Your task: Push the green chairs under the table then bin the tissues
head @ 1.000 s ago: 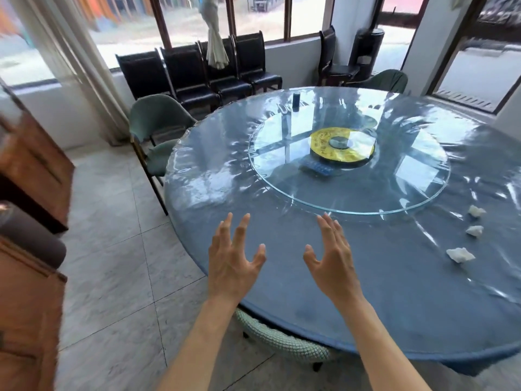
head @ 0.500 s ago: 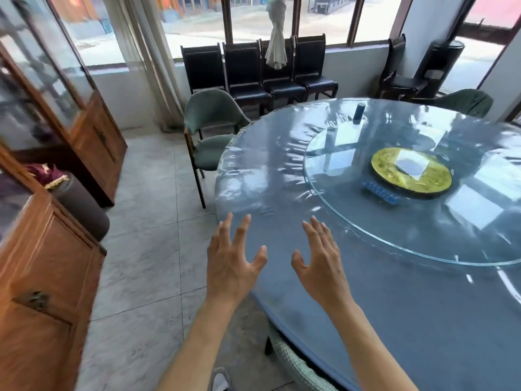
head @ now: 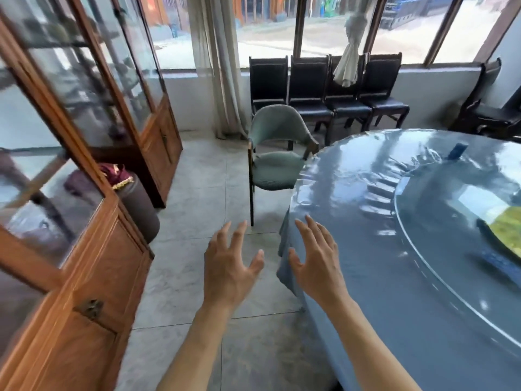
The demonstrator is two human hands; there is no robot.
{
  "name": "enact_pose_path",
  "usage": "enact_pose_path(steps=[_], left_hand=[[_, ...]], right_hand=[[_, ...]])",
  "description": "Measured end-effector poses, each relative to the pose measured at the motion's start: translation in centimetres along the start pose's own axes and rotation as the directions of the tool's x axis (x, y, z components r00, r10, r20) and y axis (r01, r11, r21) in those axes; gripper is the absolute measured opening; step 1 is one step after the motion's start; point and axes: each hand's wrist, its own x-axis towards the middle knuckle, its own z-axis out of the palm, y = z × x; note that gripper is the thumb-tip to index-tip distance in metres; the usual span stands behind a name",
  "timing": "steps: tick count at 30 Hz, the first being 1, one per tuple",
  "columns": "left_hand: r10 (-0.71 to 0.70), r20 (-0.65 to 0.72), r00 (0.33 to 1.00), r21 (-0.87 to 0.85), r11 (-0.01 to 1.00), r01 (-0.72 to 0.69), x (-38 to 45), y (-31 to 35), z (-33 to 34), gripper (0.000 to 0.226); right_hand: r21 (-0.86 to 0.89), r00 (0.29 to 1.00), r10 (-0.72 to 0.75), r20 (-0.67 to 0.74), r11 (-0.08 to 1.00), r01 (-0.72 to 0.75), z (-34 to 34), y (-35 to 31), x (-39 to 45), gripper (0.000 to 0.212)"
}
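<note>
green chair out from the table, both hands raised and holding nothing

a green chair (head: 277,153) stands on the tiled floor (head: 203,198) at the far left edge of the round table (head: 352,210). its curved backrest is on the side far from the person, toward the windows, and its seat faces toward the person and a little to the right, toward the table. the front right corner of the seat is just at the table edge, but most of the seat is in the open and not under the top. the chair stands upright on its dark legs.

the table is covered by a blue cloth under a shiny clear sheet, and the cloth hangs down in folds at the near edge. on the top lies a big round glass turntable (head: 451,221), with a yellow disc (head: 507,230) at the right border of the view.

the left hand (head: 229,266) is held over the floor, palm down, with fingers straight and spread, touching nothing. the right hand (head: 317,261) is beside it, over the table edge, also with fingers spread and holding nothing; it is not clear if it touches the cloth.

behind the green chair a row of black chairs (head: 327,88) stands along the window wall. on the left are wooden cabinets (head: 93,277) with glass doors.
</note>
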Motion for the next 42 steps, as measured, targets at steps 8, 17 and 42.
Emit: enact_pose_path(steps=[8, 17, 42], left_hand=[[-0.086, -0.060, 0.994, 0.010, 0.996, 0.086, 9.2, -7.0, 0.3, 0.067], [-0.107, -0.031, 0.994, 0.032, 0.994, 0.108, 26.4, -12.7, 4.2, 0.068], [-0.117, 0.021, 0.993, 0.026, 0.993, 0.117, 73.7, -34.7, 9.3, 0.069]], right_hand=[[-0.009, 0.991, -0.093, 0.096, 0.996, 0.094, 7.1, -3.3, 10.7, 0.066], [0.032, 0.985, -0.119, 0.123, 0.993, 0.116, 14.7, -2.5, 28.2, 0.064], [0.029, 0.986, -0.122, 0.114, 0.992, 0.119, 38.7, -8.4, 75.0, 0.059]])
